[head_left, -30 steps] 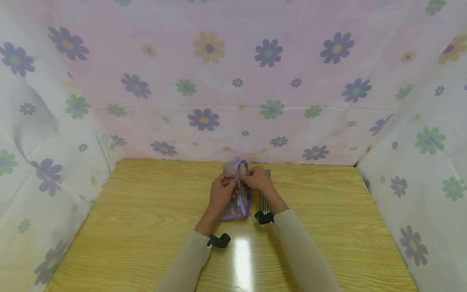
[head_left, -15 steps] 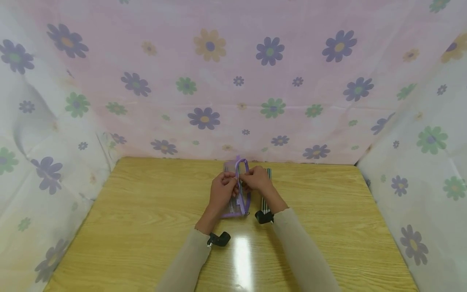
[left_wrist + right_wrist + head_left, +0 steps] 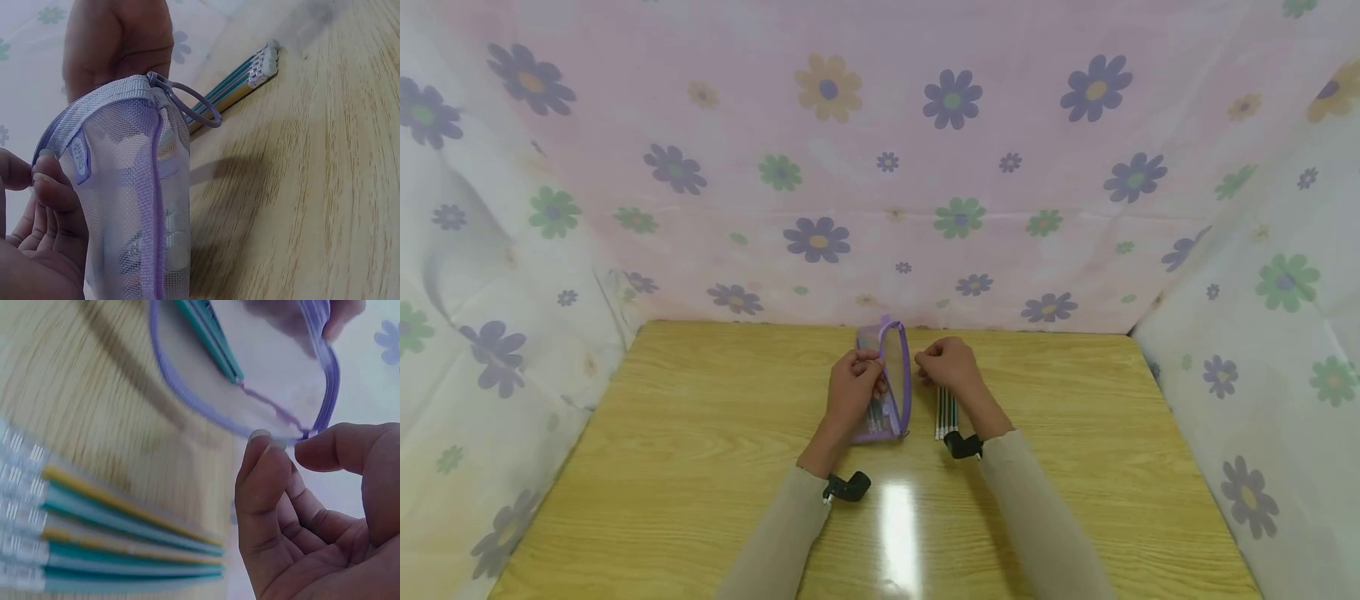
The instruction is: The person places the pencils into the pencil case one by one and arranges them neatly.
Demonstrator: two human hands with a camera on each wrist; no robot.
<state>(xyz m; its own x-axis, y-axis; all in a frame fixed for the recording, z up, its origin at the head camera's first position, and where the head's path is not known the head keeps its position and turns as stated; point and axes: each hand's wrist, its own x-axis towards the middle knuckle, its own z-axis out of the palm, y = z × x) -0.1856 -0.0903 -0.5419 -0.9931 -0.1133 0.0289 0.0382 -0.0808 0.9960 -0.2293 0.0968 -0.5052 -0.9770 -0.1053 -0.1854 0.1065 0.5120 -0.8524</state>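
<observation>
A purple mesh pencil case lies on the table with its zipped mouth spread wide. My left hand pinches the case's edge between thumb and fingertips, as the left wrist view also shows. Through the mouth, teal pencils appear inside the case. My right hand hovers just right of the mouth, thumb and index finger apart, holding nothing. Beneath it lies a row of striped teal and yellow pencils, partly hidden by that hand; their pale ends face my body.
A wood-grain table extends to both sides of the case. Flowered cloth hangs behind it and along the left and right. The case's far end sits near the table's back edge. Black wrist cameras are strapped to both wrists.
My right hand has drawn away rightward from the case's mouth and now overlaps the loose pencils. The mouth gapes wider, and the pencil strip seen there earlier has sunk from sight in the head view.
</observation>
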